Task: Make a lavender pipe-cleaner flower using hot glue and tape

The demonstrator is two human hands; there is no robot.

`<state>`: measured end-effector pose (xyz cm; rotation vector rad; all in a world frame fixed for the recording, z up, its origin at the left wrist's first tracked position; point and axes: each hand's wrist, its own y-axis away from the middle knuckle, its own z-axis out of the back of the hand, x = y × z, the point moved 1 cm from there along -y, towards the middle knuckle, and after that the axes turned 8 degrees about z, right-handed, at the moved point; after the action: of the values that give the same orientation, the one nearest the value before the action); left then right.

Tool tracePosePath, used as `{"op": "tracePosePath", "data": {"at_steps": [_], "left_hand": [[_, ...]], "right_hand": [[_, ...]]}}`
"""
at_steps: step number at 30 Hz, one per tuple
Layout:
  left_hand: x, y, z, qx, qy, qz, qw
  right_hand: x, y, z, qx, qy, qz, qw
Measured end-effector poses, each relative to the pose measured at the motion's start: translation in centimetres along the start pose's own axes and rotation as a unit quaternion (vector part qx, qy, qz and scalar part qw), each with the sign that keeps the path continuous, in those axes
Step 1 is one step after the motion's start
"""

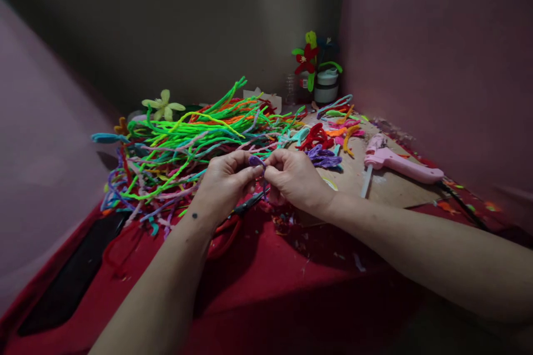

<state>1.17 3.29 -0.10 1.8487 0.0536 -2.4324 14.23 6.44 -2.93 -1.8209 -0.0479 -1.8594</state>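
A short purple pipe cleaner [256,161], bent into a small loop, is pinched between both hands above the front of the table. My left hand [227,177] grips the loop's left side with thumb and forefinger. My right hand [293,177] pinches it from the right, and one end hangs down between the hands. Behind my left hand spreads a big pile of coloured pipe cleaners [187,138], mostly bright green. Beyond my right hand lie bent purple pieces [322,157] and red ones [315,137]. Red-handled scissors [227,236] lie partly hidden under my left wrist.
A pink glue gun [408,165] rests on a cardboard sheet [387,191] at the right. Pipe-cleaner flowers [307,60] stand by a lidded jar [326,86] at the back. A long black object [70,277] lies left on the red cloth [266,277], which carries scraps.
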Motion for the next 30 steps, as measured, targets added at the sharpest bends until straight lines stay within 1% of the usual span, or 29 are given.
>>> {"op": "tracePosePath", "data": {"at_steps": [3, 6, 8, 11, 13, 15, 18, 19, 21, 23, 26, 28, 30], "left_hand": [[-0.1, -0.2, 0.4, -0.008, 0.015, 0.0, 1.0], [-0.1, -0.3, 0.6, -0.004, 0.045, 0.008, 0.999], [-0.1, -0.4, 0.6, 0.007, 0.058, 0.02, 0.998], [-0.1, -0.2, 0.2, 0.0, 0.064, 0.025, 0.998], [0.0, -0.1, 0.0, -0.006, 0.074, 0.033, 0.997], [0.2, -0.1, -0.3, -0.003, 0.1, 0.057, 0.993], [0.5, -0.2, -0.7, 0.002, 0.154, 0.091, 0.984], [0.6, -0.3, -0.8, 0.002, 0.169, 0.097, 0.981], [0.7, -0.3, -1.1, -0.006, 0.183, 0.102, 0.978], [0.8, -0.3, -1.3, -0.018, 0.175, 0.1, 0.979], [0.7, -0.2, -1.1, -0.041, 0.137, 0.061, 0.988], [0.8, -0.3, -0.9, -0.043, 0.121, 0.026, 0.991], [0.8, -0.5, -0.6, -0.034, 0.114, -0.002, 0.993]], "right_hand": [[0.5, -0.1, 0.2, 0.033, -0.077, -0.035, 0.996], [0.7, -0.4, 0.4, 0.053, -0.122, -0.047, 0.99], [0.6, -0.4, 0.5, 0.045, -0.133, -0.049, 0.989], [0.1, -0.4, 0.3, 0.022, -0.122, -0.033, 0.992], [-0.2, -0.3, 0.2, 0.007, -0.083, -0.005, 0.997], [-0.3, -0.2, 0.2, -0.009, -0.007, 0.038, 0.999], [-0.2, 0.1, 0.2, -0.027, 0.126, 0.11, 0.986], [-0.2, 0.2, 0.2, -0.029, 0.155, 0.126, 0.979], [-0.2, 0.2, 0.2, -0.03, 0.179, 0.139, 0.974], [-0.3, 0.2, 0.2, -0.032, 0.156, 0.121, 0.98], [-0.4, 0.0, 0.2, -0.023, 0.042, 0.033, 0.998], [-0.4, -0.2, 0.2, -0.005, -0.048, -0.029, 0.998], [-0.4, -0.4, 0.2, 0.008, -0.106, -0.071, 0.992]]}}
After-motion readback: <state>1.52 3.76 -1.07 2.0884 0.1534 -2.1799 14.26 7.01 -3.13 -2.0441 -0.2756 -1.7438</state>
